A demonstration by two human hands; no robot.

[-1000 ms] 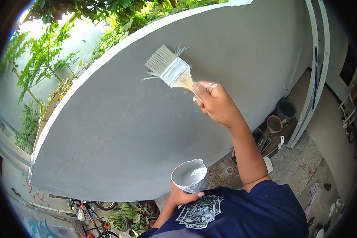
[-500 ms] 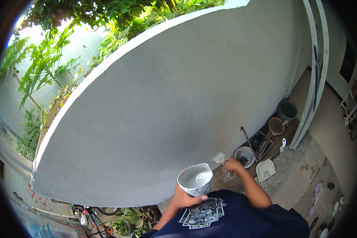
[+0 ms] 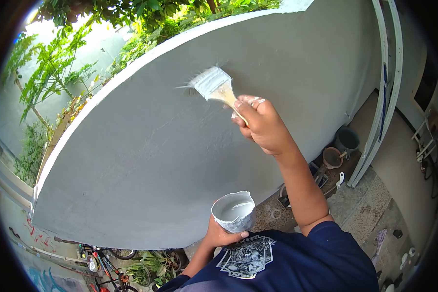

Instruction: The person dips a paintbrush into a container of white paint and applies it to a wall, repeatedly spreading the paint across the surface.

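Note:
My right hand [image 3: 258, 119] is closed on the wooden handle of a wide paintbrush [image 3: 212, 83]. The brush's bristles are coated white and splayed, up against or just before the upper part of a grey wall [image 3: 146, 146]; whether they touch it I cannot tell. Low in the view, close to my chest, my left hand [image 3: 222, 235] is wrapped round a paint-smeared cup [image 3: 234, 212] with a ragged rim and white paint inside. White paint spots mark the fingers of my right hand.
Buckets [image 3: 347, 138] and a brown bowl [image 3: 332, 158] stand at the wall's foot on the right, near metal posts [image 3: 374, 141]. A bicycle [image 3: 113, 272] and potted plants [image 3: 155, 265] are at the lower left. Leaves overhang the wall's white top edge [image 3: 131, 70].
My right hand has risen with the brush from low beside the buckets to the upper wall. The cup in my left hand has shifted slightly left and up.

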